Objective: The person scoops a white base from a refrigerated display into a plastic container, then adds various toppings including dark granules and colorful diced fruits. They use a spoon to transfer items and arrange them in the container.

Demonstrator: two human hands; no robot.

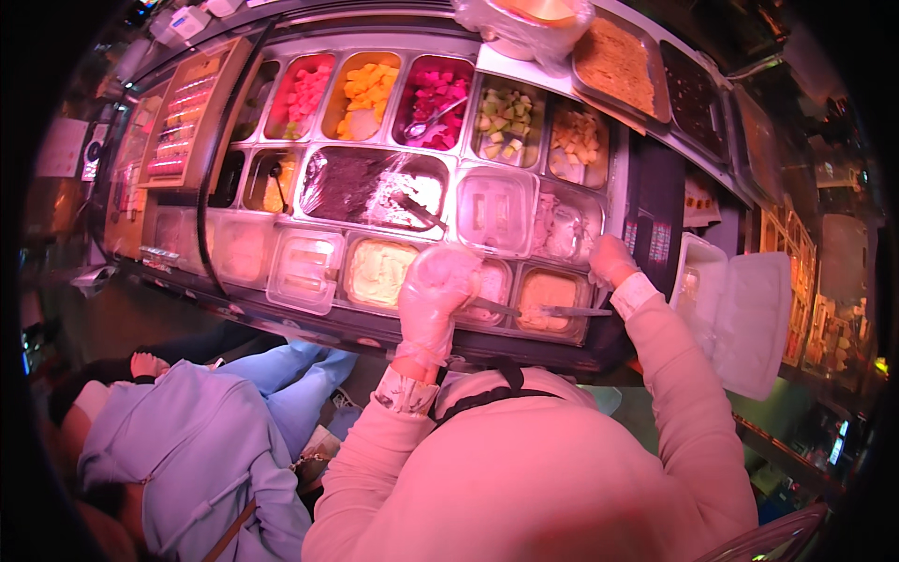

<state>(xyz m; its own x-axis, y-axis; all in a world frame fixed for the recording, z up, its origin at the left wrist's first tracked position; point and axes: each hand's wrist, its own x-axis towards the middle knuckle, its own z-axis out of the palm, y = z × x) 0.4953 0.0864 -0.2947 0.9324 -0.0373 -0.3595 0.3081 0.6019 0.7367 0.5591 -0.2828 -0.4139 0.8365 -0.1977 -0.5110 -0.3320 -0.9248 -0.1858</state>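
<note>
My left hand (431,314), in a thin clear glove, is closed around a round, clear cup-like piece (446,266) above the front row of tubs. Below it lie a tub of pale cream spread (376,272), a tub of pink stuff (492,281) and a tub of orange spread (548,298) with utensil handles across it. My right hand (612,260), also gloved, is curled at the right rim of a tub with pinkish-white contents (567,225). What its fingers hold is hidden. A clear lidded tub (496,211) sits left of it.
Behind are tubs of pink (304,89), yellow (367,92), magenta (435,98) and green (508,120) cubes. A film-covered dark tub (356,187) holds a utensil. A crumb tray (613,66) stands at back right, a white open container (749,318) at right. Another person (197,450) is at left.
</note>
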